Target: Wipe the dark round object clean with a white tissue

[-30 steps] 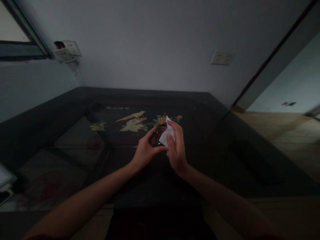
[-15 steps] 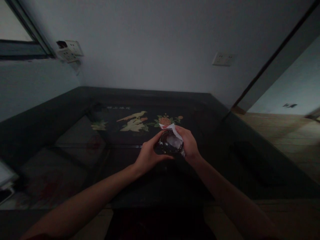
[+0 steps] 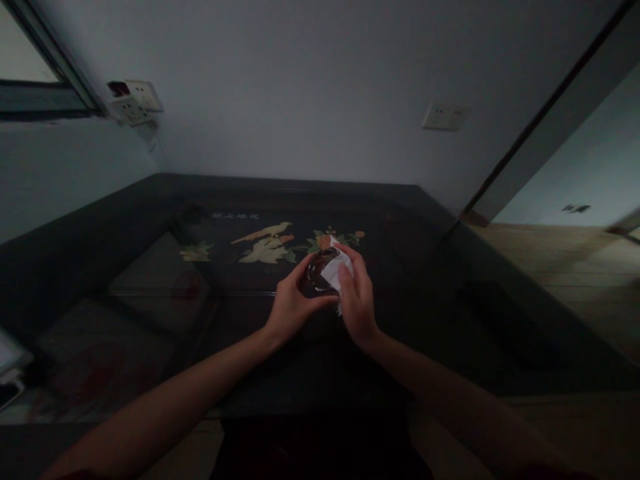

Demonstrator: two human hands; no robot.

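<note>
Over the dark table, my left hand (image 3: 290,303) is curled around the left side of a small round glass vessel (image 3: 316,270). Its shiny rim faces up; whether it is a cup, a bowl or an ashtray I cannot tell. A crumpled white tissue (image 3: 331,272) is pinched in my right hand (image 3: 359,300), with the thumb pressing it against the right side and mouth of the glass. The tissue and fingers hide that side of the vessel.
The glossy table (image 3: 400,293) carries a printed bird (image 3: 267,232) and flowers. A flat dark object (image 3: 505,320) lies on the right. At the left edge is a pale object (image 3: 13,363), partly cut off. Wall sockets (image 3: 444,117) are behind.
My right hand has moved left, its thumb and the tissue now over the vessel's mouth. The vessel and my left hand have shifted slightly left and up.
</note>
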